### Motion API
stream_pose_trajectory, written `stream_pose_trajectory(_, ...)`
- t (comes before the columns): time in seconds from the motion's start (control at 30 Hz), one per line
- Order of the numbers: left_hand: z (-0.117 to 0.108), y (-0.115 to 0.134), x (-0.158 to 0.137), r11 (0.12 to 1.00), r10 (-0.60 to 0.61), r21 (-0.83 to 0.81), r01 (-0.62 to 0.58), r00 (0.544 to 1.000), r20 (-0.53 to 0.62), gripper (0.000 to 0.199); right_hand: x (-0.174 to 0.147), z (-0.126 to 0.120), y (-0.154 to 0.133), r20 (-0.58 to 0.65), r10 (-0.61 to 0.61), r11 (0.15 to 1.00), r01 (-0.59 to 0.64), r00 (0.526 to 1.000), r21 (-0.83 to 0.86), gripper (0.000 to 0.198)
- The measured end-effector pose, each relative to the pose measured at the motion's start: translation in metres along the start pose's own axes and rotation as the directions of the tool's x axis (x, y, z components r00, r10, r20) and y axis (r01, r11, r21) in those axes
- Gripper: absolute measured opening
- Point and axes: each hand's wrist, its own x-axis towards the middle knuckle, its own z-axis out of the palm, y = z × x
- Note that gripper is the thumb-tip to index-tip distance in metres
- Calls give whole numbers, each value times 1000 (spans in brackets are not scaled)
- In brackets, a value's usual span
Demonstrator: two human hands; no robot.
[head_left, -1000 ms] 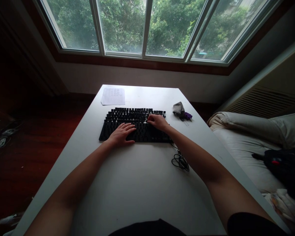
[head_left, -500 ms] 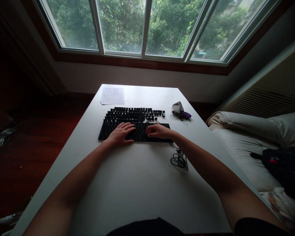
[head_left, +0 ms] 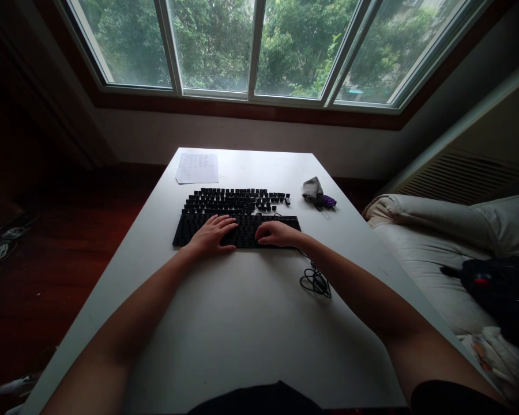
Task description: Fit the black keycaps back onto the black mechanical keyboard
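A sheet of printed white paper lies at the far left corner of a plain white table set under a wide window, and just nearer sit neat rows of loose black keycaps, touching or almost touching the far edge of a black keyboard base. The left hand rests flat on the base's left half, fingers spread and gripping nothing; the right hand presses down beside it, fingers curled over the board, though whether a cap sits under them cannot be made out. A tangled black cable coils just right of the board, and a crumpled grey cloth with a purple object lies farther back. The likely risks: a sleeve or wrist sweeping the loose caps out of order, a cap pressed on crooked, or the cable snagging and dragging the board.
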Motion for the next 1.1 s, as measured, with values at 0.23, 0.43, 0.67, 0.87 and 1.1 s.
stream_pose_trajectory(0.23,1,0,0,1000,-3,-5,3,1000,5,77,5,-2,0,39,36,999,-36,999,7,21)
stream_pose_trajectory(0.43,1,1,0,1000,-5,-5,5,1000,7,77,7,-6,-2,85,84,996,-87,993,33,22)
stream_pose_trajectory(0.67,-1,3,0,1000,2,-1,-2,1000,1,76,9,-11,-6,142,96,994,-103,985,44,27)
stream_pose_trajectory(0.87,0,2,0,1000,6,3,-6,1000,-4,75,11,-12,-4,145,104,993,-111,984,43,29)
stream_pose_trajectory(1.1,1,2,-2,1000,10,-6,-10,1000,-13,75,18,-13,-1,159,103,994,-105,982,9,20)
